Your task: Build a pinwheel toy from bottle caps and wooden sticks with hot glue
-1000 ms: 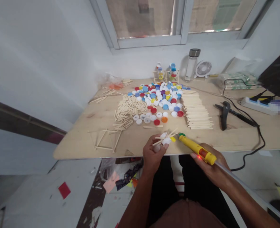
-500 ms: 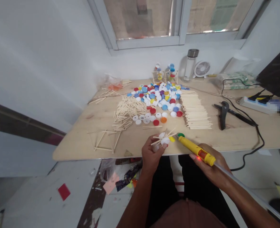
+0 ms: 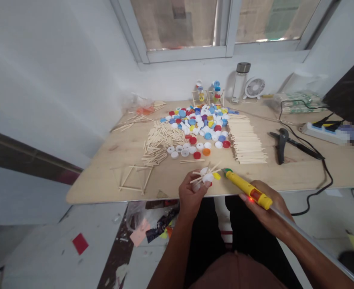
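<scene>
Near the front edge of the table, my left hand (image 3: 193, 192) is closed on a small assembly of sticks and bottle caps (image 3: 207, 177). White caps show in it, with thin wooden sticks fanning out. A yellow cap (image 3: 216, 176) is at its right side; whether it is joined on I cannot tell. My right hand (image 3: 262, 204) grips a yellow hot glue gun (image 3: 245, 188) with a red light glowing by the thumb. The nozzle points left, a short gap from the assembly, over a green cap (image 3: 226, 170) that it partly covers.
Mixed bottle caps (image 3: 201, 120) lie heaped mid-table. A loose stick pile (image 3: 164, 138) is left of them, a neat stick stack (image 3: 249, 140) right. A stick frame (image 3: 134, 179) sits front left. Pliers (image 3: 282, 146), a power strip (image 3: 325, 132), a bottle (image 3: 239, 86) and a fan (image 3: 254, 87) stand farther off.
The glue gun's nozzle has drawn slightly away from the assembly's stick ends, widening the gap. My left hand keeps its hold and has barely moved.
</scene>
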Demonstrator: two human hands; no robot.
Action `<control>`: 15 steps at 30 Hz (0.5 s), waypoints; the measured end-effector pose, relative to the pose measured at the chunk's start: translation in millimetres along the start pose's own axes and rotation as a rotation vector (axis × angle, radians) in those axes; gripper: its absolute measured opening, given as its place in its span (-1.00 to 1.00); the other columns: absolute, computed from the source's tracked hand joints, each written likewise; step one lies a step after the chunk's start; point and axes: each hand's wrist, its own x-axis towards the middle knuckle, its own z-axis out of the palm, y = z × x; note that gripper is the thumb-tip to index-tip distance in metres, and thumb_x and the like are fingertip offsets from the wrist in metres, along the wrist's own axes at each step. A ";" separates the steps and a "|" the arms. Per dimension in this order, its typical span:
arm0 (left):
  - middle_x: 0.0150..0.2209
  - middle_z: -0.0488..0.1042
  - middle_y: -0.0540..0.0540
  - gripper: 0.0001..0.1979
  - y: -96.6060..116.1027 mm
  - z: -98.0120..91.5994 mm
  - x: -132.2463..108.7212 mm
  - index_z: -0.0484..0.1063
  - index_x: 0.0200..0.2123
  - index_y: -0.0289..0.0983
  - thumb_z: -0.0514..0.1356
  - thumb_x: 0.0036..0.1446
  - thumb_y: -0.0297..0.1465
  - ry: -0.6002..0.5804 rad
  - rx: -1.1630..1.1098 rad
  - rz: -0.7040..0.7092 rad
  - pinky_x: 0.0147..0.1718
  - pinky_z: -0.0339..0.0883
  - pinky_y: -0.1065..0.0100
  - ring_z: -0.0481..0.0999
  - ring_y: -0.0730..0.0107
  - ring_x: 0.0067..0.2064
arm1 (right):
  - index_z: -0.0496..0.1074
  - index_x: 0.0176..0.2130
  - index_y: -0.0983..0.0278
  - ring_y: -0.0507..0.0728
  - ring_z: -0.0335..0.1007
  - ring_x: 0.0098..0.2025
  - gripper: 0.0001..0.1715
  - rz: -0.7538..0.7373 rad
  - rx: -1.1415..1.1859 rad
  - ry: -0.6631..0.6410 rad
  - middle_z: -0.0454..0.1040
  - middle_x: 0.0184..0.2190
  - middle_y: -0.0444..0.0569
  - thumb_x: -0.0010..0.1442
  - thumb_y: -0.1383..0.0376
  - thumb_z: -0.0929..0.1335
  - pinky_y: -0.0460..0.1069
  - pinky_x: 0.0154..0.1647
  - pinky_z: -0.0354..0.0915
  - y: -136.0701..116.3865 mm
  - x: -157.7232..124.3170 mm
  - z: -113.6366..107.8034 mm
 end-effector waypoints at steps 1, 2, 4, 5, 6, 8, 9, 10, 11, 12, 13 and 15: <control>-0.23 0.54 -0.09 -0.69 0.1 0.0 0.1 0.47 -0.27 -0.27 0.36 -0.12 -0.30 -0.002 0.001 -0.002 -0.30 0.39 0.40 0.51 0.36 -0.27 | 0.28 -0.42 0.20 0.08 0.32 -0.48 -0.69 -0.017 0.002 -0.002 0.37 -0.53 -0.12 0.18 0.03 0.27 -0.04 -0.47 0.21 -0.6 0.0 0.5; -0.22 0.54 -0.09 -0.70 0.4 0.1 0.1 0.47 -0.27 -0.27 0.36 -0.12 -0.30 -0.001 0.003 -0.002 -0.29 0.39 0.39 0.52 0.35 -0.26 | 0.29 -0.41 0.20 0.08 0.33 -0.47 -0.70 -0.029 -0.001 -0.004 0.38 -0.51 -0.12 0.18 0.04 0.27 -0.04 -0.47 0.21 -0.9 0.1 0.9; -0.22 0.54 -0.09 -0.70 1.4 0.4 0.2 0.47 -0.28 -0.27 0.36 -0.13 -0.30 0.002 0.009 0.000 -0.29 0.40 0.38 0.52 0.34 -0.26 | 0.30 -0.40 0.20 0.09 0.33 -0.46 -0.71 -0.039 -0.020 -0.004 0.38 -0.50 -0.11 0.19 0.06 0.26 -0.04 -0.46 0.21 0.0 0.5 1.3; -0.21 0.54 -0.09 -0.71 2.0 0.7 0.3 0.48 -0.29 -0.27 0.35 -0.13 -0.31 0.004 0.011 0.003 -0.29 0.39 0.38 0.52 0.34 -0.25 | 0.29 -0.41 0.20 0.09 0.33 -0.45 -0.72 -0.042 -0.031 -0.004 0.38 -0.50 -0.11 0.20 0.06 0.26 -0.04 -0.46 0.21 1.0 0.8 1.1; -0.21 0.54 -0.09 -0.72 2.4 0.9 0.5 0.48 -0.30 -0.27 0.35 -0.13 -0.31 0.009 0.009 0.007 -0.29 0.39 0.38 0.52 0.34 -0.25 | 0.29 -0.41 0.20 0.09 0.33 -0.45 -0.72 -0.044 -0.043 -0.005 0.37 -0.50 -0.12 0.20 0.07 0.26 -0.04 -0.45 0.21 2.4 1.1 0.6; -0.20 0.54 -0.10 -0.74 2.8 1.1 0.8 0.48 -0.32 -0.26 0.35 -0.13 -0.31 0.008 0.003 0.011 -0.27 0.39 0.38 0.52 0.34 -0.24 | 0.28 -0.41 0.19 0.09 0.33 -0.45 -0.72 -0.049 -0.061 0.000 0.37 -0.50 -0.12 0.20 0.07 0.26 -0.04 -0.45 0.21 5.7 1.7 -1.4; -0.20 0.54 -0.10 -0.75 2.8 1.1 1.0 0.47 -0.33 -0.26 0.35 -0.13 -0.31 0.008 -0.001 0.012 -0.26 0.39 0.37 0.52 0.32 -0.23 | 0.28 -0.41 0.19 0.09 0.34 -0.44 -0.73 -0.049 -0.067 0.007 0.37 -0.49 -0.11 0.20 0.06 0.26 -0.04 -0.45 0.21 7.3 2.1 -2.9; -0.20 0.54 -0.10 -0.75 2.7 1.0 1.1 0.47 -0.34 -0.27 0.35 -0.14 -0.31 0.008 -0.002 0.011 -0.25 0.39 0.36 0.52 0.31 -0.23 | 0.28 -0.40 0.19 0.09 0.34 -0.44 -0.73 -0.045 -0.072 0.016 0.37 -0.49 -0.11 0.20 0.07 0.26 -0.04 -0.45 0.21 9.0 2.7 -4.8; -0.20 0.55 -0.11 -0.75 2.5 0.9 1.1 0.47 -0.35 -0.27 0.35 -0.14 -0.31 0.011 -0.002 0.009 -0.25 0.39 0.35 0.52 0.30 -0.23 | 0.28 -0.39 0.19 0.09 0.34 -0.44 -0.74 -0.038 -0.076 0.024 0.37 -0.49 -0.11 0.19 0.07 0.26 -0.05 -0.45 0.21 10.5 3.5 -7.2; -0.21 0.55 -0.11 -0.75 2.4 0.7 1.1 0.47 -0.35 -0.27 0.35 -0.15 -0.31 0.012 0.000 0.008 -0.26 0.40 0.35 0.52 0.30 -0.23 | 0.29 -0.39 0.19 0.08 0.34 -0.45 -0.74 -0.028 -0.077 0.032 0.37 -0.48 -0.11 0.19 0.07 0.26 -0.05 -0.45 0.21 12.1 4.8 -10.1; -0.21 0.55 -0.11 -0.75 2.3 0.4 1.0 0.47 -0.35 -0.27 0.35 -0.15 -0.31 0.013 -0.001 0.008 -0.26 0.40 0.35 0.53 0.30 -0.23 | 0.29 -0.39 0.18 0.08 0.33 -0.46 -0.74 -0.018 -0.079 0.042 0.37 -0.49 -0.11 0.19 0.07 0.27 -0.05 -0.46 0.21 13.9 6.6 -13.7; -0.21 0.55 -0.11 -0.75 2.5 0.0 0.6 0.47 -0.35 -0.27 0.35 -0.14 -0.31 0.012 -0.012 0.010 -0.25 0.39 0.36 0.53 0.32 -0.23 | 0.29 -0.40 0.18 0.08 0.33 -0.48 -0.73 0.005 -0.082 0.086 0.37 -0.51 -0.12 0.17 0.05 0.28 -0.04 -0.47 0.21 18.9 12.3 -23.2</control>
